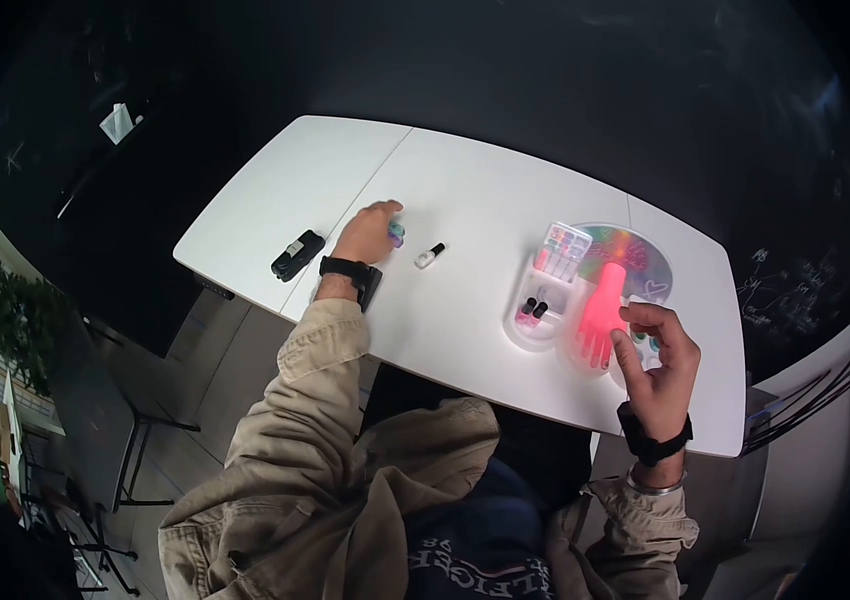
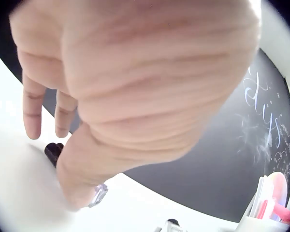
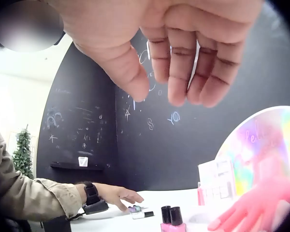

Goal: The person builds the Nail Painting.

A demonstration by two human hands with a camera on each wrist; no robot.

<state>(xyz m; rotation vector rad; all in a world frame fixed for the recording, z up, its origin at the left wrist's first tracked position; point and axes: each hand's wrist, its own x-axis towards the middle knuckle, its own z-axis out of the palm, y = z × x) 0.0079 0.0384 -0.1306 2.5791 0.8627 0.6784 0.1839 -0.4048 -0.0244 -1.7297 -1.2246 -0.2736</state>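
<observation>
My left hand (image 1: 368, 232) is low over the table's left part, at small teal and purple bottles (image 1: 397, 236). In the left wrist view, that hand (image 2: 135, 92) has its thumb in front of a clear purple bottle (image 2: 99, 195), with black caps (image 2: 53, 152) beyond it; contact is hidden. Two fingers point down, nearly straight. A white bottle with a black cap (image 1: 429, 256) lies to the right. My right hand (image 1: 663, 365), fingers loosely bent and holding nothing, hovers beside a glowing pink model hand (image 1: 600, 312); in the right wrist view, its fingers (image 3: 178, 72) hang apart from the thumb.
A black case (image 1: 298, 256) lies at the table's left. To the right are a white tray (image 1: 522, 337) with black-capped bottles (image 1: 535, 309), a colourful palette (image 1: 562, 250) and an iridescent disc (image 1: 651, 268). A dark chalkboard wall (image 1: 505, 70) stands behind the table (image 1: 465, 330).
</observation>
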